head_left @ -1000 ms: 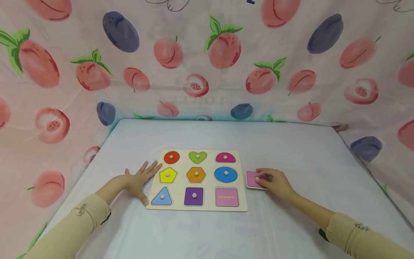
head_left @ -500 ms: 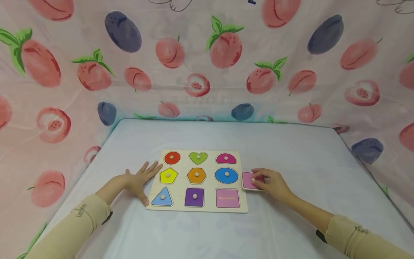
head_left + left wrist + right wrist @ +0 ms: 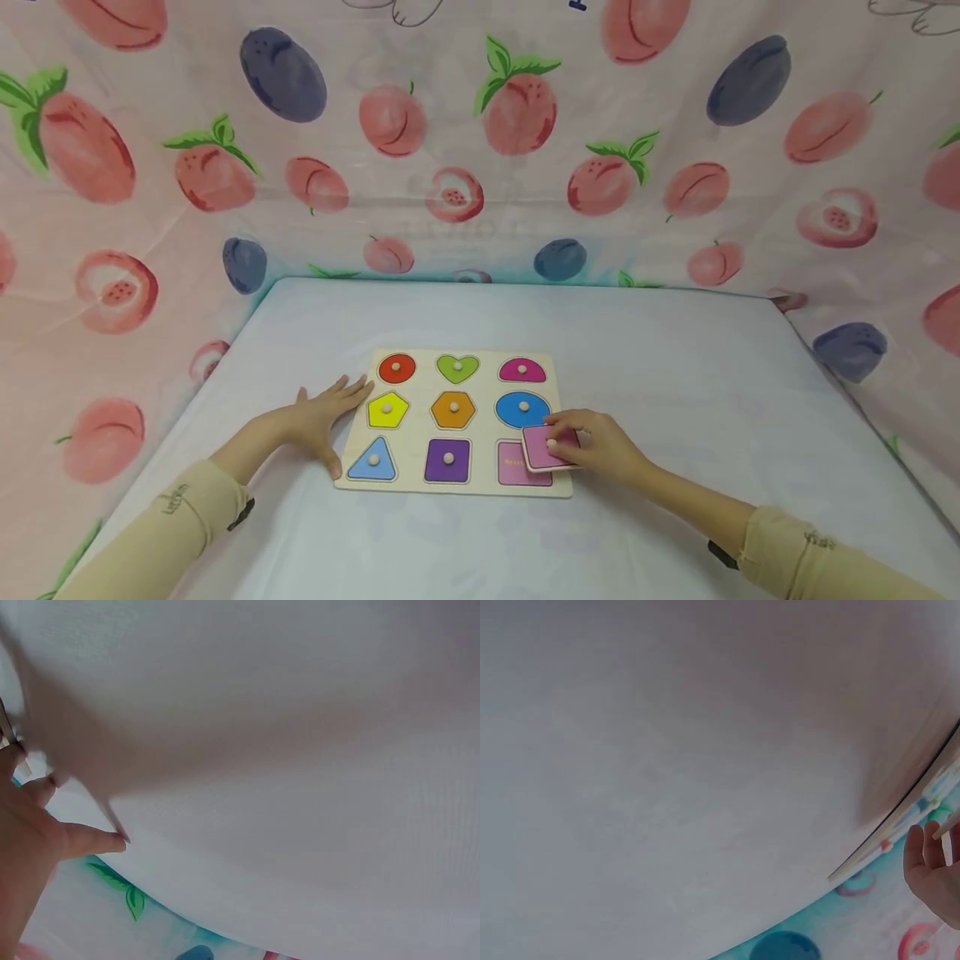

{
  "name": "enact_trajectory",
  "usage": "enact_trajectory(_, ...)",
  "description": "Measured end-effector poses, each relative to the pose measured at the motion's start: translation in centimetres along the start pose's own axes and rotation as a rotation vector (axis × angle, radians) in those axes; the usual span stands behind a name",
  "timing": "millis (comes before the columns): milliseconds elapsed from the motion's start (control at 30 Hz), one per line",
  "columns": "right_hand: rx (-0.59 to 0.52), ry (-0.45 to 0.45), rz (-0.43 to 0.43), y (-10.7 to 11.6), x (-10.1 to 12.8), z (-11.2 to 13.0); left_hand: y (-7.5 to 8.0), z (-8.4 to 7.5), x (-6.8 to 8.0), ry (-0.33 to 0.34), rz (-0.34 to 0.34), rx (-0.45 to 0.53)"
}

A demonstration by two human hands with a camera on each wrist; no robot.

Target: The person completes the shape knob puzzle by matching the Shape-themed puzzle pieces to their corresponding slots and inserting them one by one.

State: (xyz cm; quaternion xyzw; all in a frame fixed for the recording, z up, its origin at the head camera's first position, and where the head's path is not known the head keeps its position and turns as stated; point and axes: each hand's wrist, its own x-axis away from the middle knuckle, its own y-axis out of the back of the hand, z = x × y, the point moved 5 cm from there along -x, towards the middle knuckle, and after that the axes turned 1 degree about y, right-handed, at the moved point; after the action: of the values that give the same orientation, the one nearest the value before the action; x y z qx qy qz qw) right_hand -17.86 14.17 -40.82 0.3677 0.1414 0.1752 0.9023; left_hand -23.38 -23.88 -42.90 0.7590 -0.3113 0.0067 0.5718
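A wooden knob puzzle board [image 3: 480, 483] lies flat, filled with coloured shapes except at its lower right, where a pink recess [image 3: 512, 475] with partly covered lettering shows. My right hand [image 3: 600, 450] pinches the small knob of a pink rectangular puzzle piece [image 3: 534, 454]. That piece is slightly tilted and overlaps the recess's upper right. My left hand [image 3: 315, 425] has its fingers spread along the board's left edge, touching it. In the left wrist view the left hand [image 3: 30, 847] is at the left border; the right wrist view catches the right hand [image 3: 936, 877] partly cut off.
The board carries a blue oval [image 3: 517, 412] just above the pink piece and a purple square [image 3: 447, 467] to the left of the recess. A white cloth [image 3: 675, 358] covers the table, and a fruit-print curtain [image 3: 465, 108] hangs behind and at the sides.
My right hand has carried the pink rectangular piece leftward and nearer, from beside the board's right edge to over the lower right recess. My left hand has stayed at the board's left edge.
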Motion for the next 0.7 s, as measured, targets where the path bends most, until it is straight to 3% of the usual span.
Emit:
enact_trajectory(233,0.03,0.101,-0.001,-1.4,0.0,1.0,-0.1,0.0,-0.3,-0.012,-0.038,-0.046)
enact_trajectory(433,0.02,0.048,0.016,-2.6,-0.1,1.4,-0.1,-0.1,-0.4,-0.018,-0.056,-0.07)
enact_trajectory(700,0.113,0.031,-0.005,-3.0,-0.3,1.3,-0.3,-0.2,-0.5,-0.015,-0.067,-0.07)
